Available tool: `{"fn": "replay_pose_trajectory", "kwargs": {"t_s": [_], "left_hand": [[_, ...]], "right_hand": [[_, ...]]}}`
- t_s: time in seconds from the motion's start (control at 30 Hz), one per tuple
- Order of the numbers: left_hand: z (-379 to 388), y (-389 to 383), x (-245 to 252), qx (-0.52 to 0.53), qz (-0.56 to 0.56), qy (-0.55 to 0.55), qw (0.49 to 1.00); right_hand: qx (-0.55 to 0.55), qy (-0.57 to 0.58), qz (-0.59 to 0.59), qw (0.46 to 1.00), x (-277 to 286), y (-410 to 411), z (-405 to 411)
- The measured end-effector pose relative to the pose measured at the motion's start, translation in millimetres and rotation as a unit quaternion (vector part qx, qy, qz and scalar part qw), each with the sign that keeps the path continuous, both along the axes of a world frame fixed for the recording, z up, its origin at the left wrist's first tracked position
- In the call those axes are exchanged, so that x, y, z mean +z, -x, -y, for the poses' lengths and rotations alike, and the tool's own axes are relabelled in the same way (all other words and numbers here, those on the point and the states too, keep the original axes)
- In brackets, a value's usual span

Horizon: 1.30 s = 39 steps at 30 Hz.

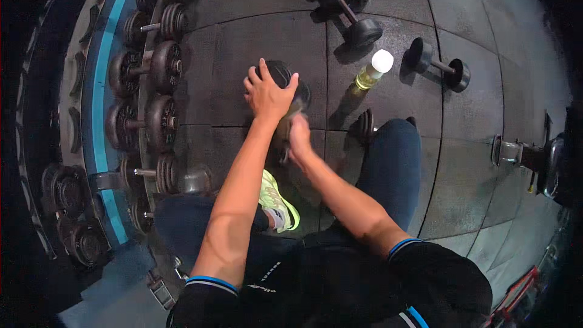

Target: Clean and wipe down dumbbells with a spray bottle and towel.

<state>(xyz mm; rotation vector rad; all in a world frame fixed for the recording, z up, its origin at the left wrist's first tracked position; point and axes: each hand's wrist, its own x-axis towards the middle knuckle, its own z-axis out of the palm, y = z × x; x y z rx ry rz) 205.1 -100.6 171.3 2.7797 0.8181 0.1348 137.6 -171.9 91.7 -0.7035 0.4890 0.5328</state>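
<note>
In the middle of the view, my left hand [271,95] grips the round black head of a dumbbell [278,72], fingers spread over its side. Close below, my right hand [299,134] is blurred. A blurred olive-brown patch, perhaps a cloth, lies beside its fingers, and I cannot tell whether the hand holds it. Much of the dumbbell is hidden behind my hands. Beneath them is my yellow-green shoe [278,205]. To the right, a bottle [373,70] with a white cap and yellowish liquid stands on the rubber floor.
A rack [105,54] with a blue stripe runs along the left, lined with several plate dumbbells [161,120]. More dumbbells lie on the dark floor tiles: one at the upper middle [364,32], one at the right [437,66], one partly behind my knee [366,123]. Gym equipment [519,152] stands far right.
</note>
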Motion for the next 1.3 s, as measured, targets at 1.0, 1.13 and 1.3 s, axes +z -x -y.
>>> {"fn": "replay_pose_trajectory", "kwargs": {"t_s": [1.0,1.13,1.3], "left_hand": [[-33,-64,39,-0.025,-0.394,0.01,0.919],[-56,-48,36,-0.013,-0.385,0.038,0.922],[-90,-37,32,-0.082,-0.38,0.253,0.886]], "right_hand": [[-0.05,0.218,-0.035,0.974,13,6,4],[-0.175,0.202,-0.029,0.963,2,-34,11],[-0.059,0.307,0.209,0.927,-43,-72,1]]}}
